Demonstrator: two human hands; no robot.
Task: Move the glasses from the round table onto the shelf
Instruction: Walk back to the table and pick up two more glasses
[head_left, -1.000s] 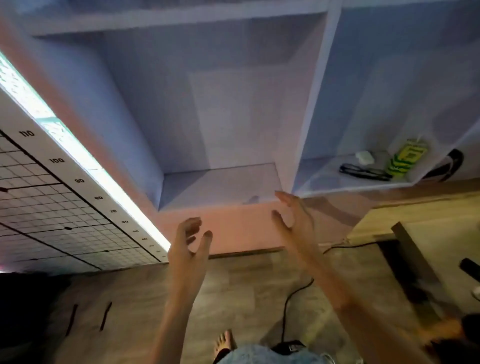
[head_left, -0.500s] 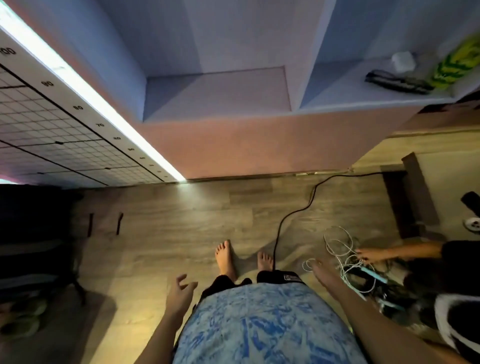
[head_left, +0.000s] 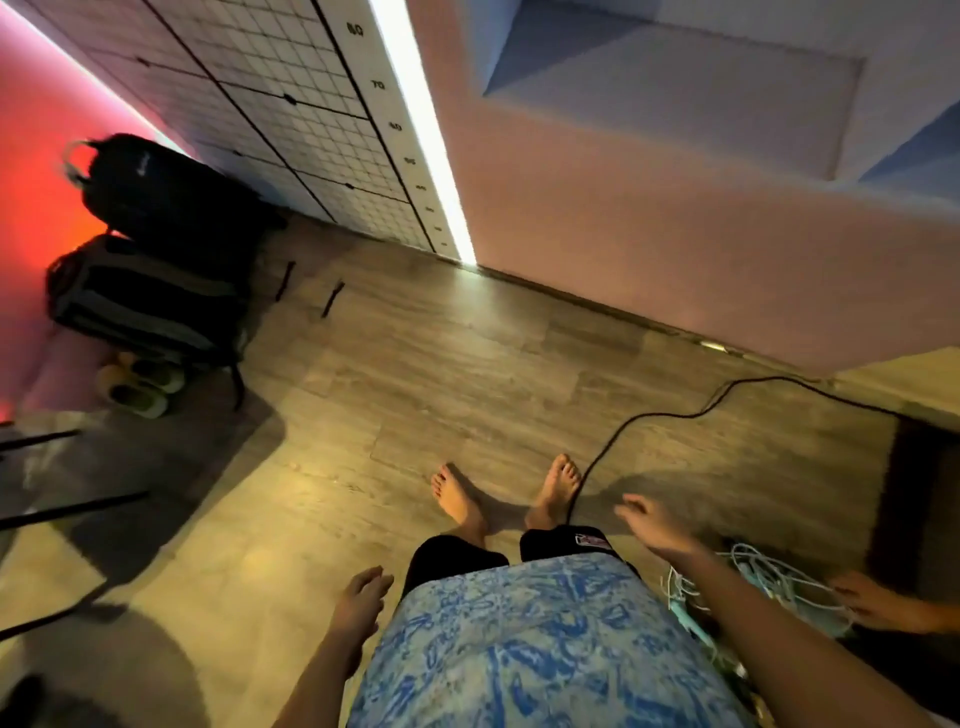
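A wood-plank floor (head_left: 415, 395) fills most of the view, lit warm from the left and ending at a pink wall base. Nearest the camera, a blue patterned shirt (head_left: 540, 649) covers the person's front, with both arms lowered beside it. The left hand (head_left: 361, 603) hangs loosely spread with nothing in it; the right hand (head_left: 652, 525) reaches outward, fingers spread and also holding nothing. Just right of that arm lies a tangle of pale cables (head_left: 769, 587), with another person's hand (head_left: 878, 605) touching it. Two bare feet (head_left: 460, 499) stand on the planks, and a black cord (head_left: 675, 415) runs past the right foot toward the wall. Farther left, two dark backpacks (head_left: 156, 249) rest against a gridded panel (head_left: 291, 104) beside a bright light strip (head_left: 426, 135). At the top right, the shelf (head_left: 675, 83) shows one bare compartment. The glasses are nowhere in view.
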